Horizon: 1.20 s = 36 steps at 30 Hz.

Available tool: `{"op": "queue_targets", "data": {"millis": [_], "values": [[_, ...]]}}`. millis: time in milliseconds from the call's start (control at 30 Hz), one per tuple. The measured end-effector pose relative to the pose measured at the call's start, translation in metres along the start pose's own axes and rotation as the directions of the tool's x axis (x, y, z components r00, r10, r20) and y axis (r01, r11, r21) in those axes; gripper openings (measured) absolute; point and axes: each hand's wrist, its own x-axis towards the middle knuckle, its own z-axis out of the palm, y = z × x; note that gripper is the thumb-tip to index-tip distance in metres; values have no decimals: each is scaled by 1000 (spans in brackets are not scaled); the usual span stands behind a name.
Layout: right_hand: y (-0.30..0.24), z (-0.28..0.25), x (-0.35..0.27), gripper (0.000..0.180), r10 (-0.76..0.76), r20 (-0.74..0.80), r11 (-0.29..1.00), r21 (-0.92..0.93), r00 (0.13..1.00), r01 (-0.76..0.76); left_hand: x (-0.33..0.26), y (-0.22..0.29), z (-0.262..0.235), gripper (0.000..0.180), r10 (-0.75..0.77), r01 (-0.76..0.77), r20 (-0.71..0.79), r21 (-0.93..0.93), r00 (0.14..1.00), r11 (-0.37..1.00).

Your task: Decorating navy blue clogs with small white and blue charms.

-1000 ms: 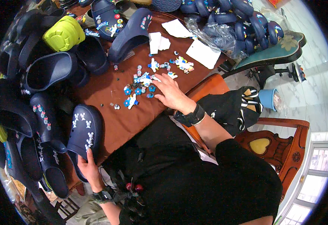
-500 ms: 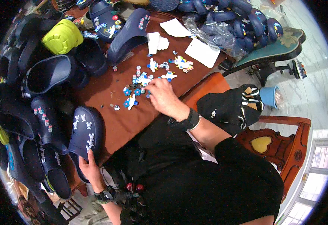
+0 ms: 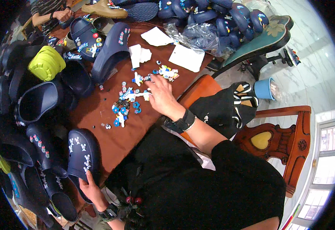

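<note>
The person's two hands are well apart. The left hand [image 3: 92, 188] is closed on the near end of a navy clog [image 3: 84, 149], its thumb laid over the upper. That clog is at the near left of the brown-covered surface [image 3: 127, 142], its rounded toe pointing away from the person. White mouse-shaped charms [image 3: 87, 161] run over its upper in two groups.

The right hand [image 3: 161, 97] reaches palm-down over the middle of the surface, its fingers bent among loose charms [image 3: 128, 95]; whether they pinch one cannot be told (the hand itself covers the spot). The charms lie in a scattered heap, white, blue and dark pieces together, mostly to the left of that hand, while a white-and-yellow cluster [image 3: 168, 73] is just beyond its fingers.

Farther back lie torn white paper [image 3: 157, 37] and a white card [image 3: 186, 57], the card just below a clear plastic bag [image 3: 198, 36]. More navy clogs crowd the left side, one with a row of red-and-white charms [image 3: 40, 147], and a lime-green clog [image 3: 47, 63] sits among them. Beyond, near a tan clog [image 3: 105, 9], a co-worker's hand [image 3: 63, 15] shows. On the right are a carved wooden chair [image 3: 278, 142] and a blue bucket [image 3: 264, 89].
</note>
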Motion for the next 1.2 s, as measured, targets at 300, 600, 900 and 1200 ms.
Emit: {"op": "queue_targets", "data": {"millis": [300, 600, 900, 1200], "values": [[8, -3, -12, 64, 83, 258, 989, 99, 963, -112, 4, -4, -2, 31, -44, 44, 4, -59, 999, 997], [27, 3, -1, 69, 232, 223, 971, -109, 947, -212, 3, -4, -3, 32, -26, 26, -4, 45, 1000, 999], [29, 2, 0, 37, 59, 55, 987, 144, 997, -66, 1, 1, -2, 33, -17, 17, -22, 6, 1000, 1000], [122, -24, 111, 11, 209, 20, 971, 112, 978, -209, 2, 4, -1, 29, -5, 7, -32, 68, 999, 998]]}}
